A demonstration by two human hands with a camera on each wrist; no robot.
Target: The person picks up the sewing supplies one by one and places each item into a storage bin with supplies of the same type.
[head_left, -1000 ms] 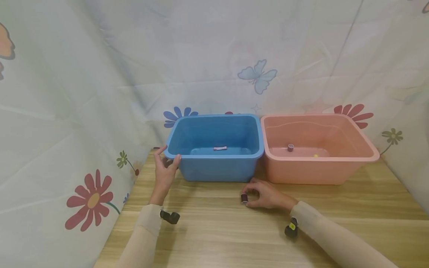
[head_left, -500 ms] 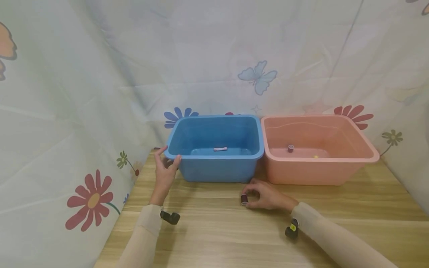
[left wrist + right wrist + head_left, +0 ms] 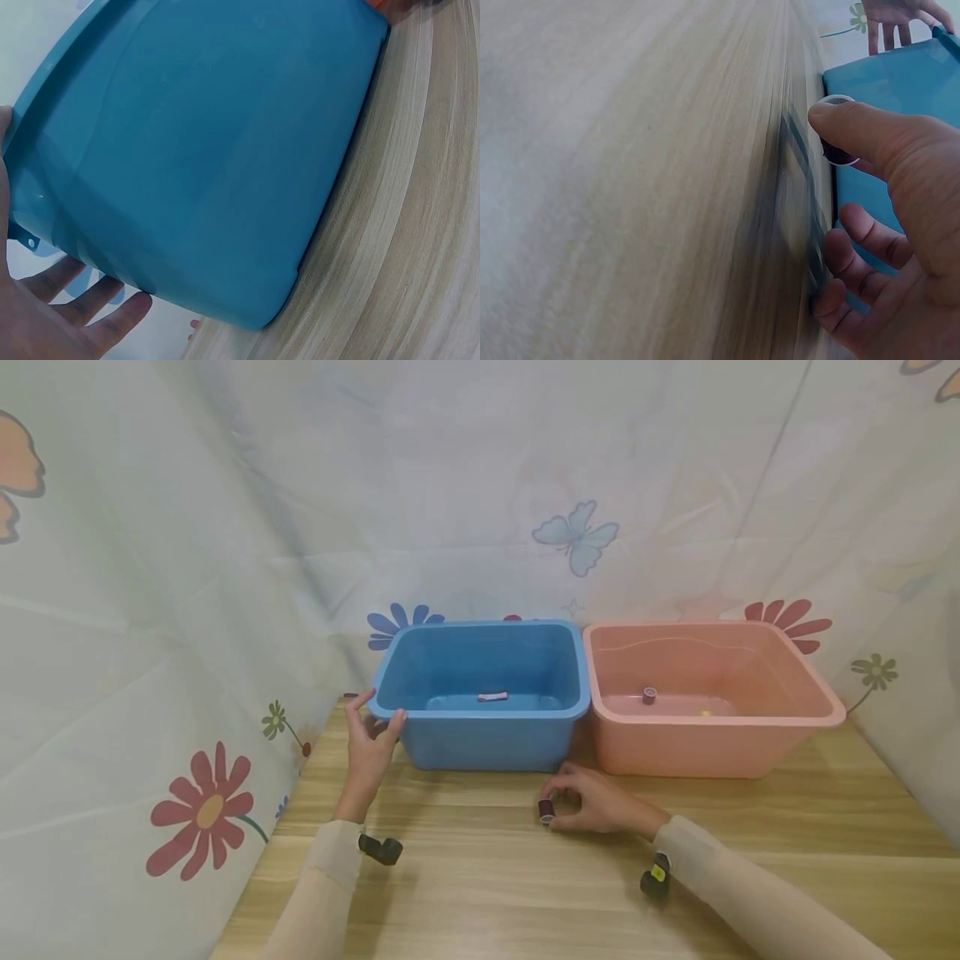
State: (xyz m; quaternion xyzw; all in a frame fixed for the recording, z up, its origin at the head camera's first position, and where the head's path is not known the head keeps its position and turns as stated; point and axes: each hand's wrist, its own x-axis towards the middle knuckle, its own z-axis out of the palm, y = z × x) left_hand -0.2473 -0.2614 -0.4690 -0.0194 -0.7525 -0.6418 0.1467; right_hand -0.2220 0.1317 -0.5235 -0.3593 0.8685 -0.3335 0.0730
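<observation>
My right hand (image 3: 600,800) pinches a small dark maroon spool of thread (image 3: 547,811) with pale ends between thumb and forefinger. It is held low over the table, in front of the gap between the two tubs. In the right wrist view the thumb lies across the spool's end (image 3: 838,154), the other fingers loosely curled. My left hand (image 3: 368,758) holds the front left corner of the blue plastic tub (image 3: 487,742), thumb on the front rim and fingers along the side wall. A small pinkish-white strip, perhaps a clip (image 3: 492,697), lies inside the blue tub.
A pink tub (image 3: 682,750) stands right of the blue one, rims touching. Inside it are another spool (image 3: 649,696) and a small yellow thing (image 3: 706,713), mostly hidden. Both tubs sit at the back of the wooden table (image 3: 465,877), against a flowered curtain (image 3: 480,485).
Both hands stay almost still. The spool has tipped slightly in the right hand, showing more of its lower pale end. The whole view has shifted a little downward.
</observation>
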